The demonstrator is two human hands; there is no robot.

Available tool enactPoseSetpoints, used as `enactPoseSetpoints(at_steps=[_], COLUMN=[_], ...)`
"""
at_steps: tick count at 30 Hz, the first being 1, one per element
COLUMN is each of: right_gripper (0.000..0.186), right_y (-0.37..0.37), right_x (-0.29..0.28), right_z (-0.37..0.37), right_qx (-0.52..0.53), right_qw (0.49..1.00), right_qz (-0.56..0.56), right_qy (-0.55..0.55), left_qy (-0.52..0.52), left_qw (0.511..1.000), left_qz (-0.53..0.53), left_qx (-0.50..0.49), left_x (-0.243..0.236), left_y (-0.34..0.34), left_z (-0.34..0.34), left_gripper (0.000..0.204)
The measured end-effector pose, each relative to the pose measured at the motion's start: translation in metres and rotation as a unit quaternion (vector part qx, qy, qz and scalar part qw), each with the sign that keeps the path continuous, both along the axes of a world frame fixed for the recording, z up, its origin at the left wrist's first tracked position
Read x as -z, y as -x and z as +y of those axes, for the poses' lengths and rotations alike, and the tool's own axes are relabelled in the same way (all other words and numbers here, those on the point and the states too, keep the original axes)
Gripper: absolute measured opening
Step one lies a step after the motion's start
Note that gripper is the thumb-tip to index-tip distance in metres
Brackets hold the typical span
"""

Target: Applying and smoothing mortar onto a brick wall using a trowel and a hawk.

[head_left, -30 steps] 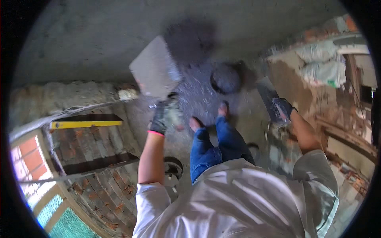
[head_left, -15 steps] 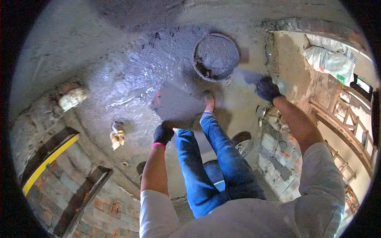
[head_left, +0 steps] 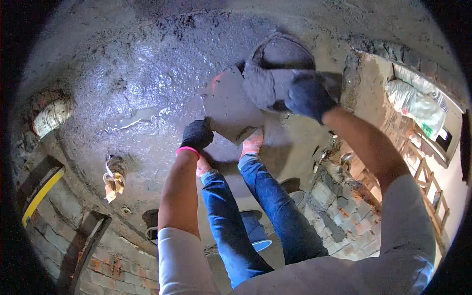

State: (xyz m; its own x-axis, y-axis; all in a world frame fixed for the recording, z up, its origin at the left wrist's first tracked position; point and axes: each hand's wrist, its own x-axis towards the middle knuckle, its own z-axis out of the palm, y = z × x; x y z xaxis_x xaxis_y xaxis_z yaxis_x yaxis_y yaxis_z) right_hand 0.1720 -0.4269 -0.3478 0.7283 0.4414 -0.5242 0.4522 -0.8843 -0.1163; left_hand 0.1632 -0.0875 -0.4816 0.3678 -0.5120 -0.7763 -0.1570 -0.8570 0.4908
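My left hand, in a black glove with a pink band at the wrist, is closed on the near edge of a flat grey plastering board. The board is held above my feet. My right hand, also gloved in black, grips a trowel, its handle hidden in the fist. Against the trowel's left side is a lump of wet grey mortar, at the board's right edge; whether it rests on the board I cannot tell. Just beyond stands a round tub of mortar, partly covered by the trowel and lump.
Wet mortar coats the surface ahead and left. A wrapped pipe stub sticks out at left, near a yellow-edged bar. A blue bucket stands between my legs. Rough blockwork and white sacks are at right.
My right hand and trowel have swung left from beside the tub to the board's right edge. A mortar lump now shows by the trowel. The whole view has shifted slightly.
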Motion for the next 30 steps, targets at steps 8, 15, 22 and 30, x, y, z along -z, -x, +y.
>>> enactPoseSetpoints(at_steps=[8, 15, 22, 30], right_gripper=[0.026, 0.017, 0.015, 0.019], right_y=[0.01, 0.007, 0.018, 0.062], right_x=[-0.03, 0.051, -0.036, -0.222], right_z=[0.003, -0.014, 0.037, 0.083], right_qx=[0.093, 0.04, -0.043, 0.09], right_qw=[0.995, 0.996, 0.997, 0.991], right_qz=[0.013, 0.008, 0.026, 0.096], right_qy=[0.044, 0.08, 0.061, 0.014], left_qy=[0.001, 0.02, -0.011, -0.001], left_qw=[1.0, 0.999, 0.998, 0.999], left_qz=[0.009, 0.024, 0.035, 0.003], left_qx=[0.015, -0.022, -0.05, -0.038], left_x=[-0.001, 0.017, -0.011, -0.129], left_y=[0.006, 0.044, 0.044, 0.061], left_z=[0.001, -0.023, -0.012, 0.029], left_gripper=[0.028, 0.025, 0.028, 0.031])
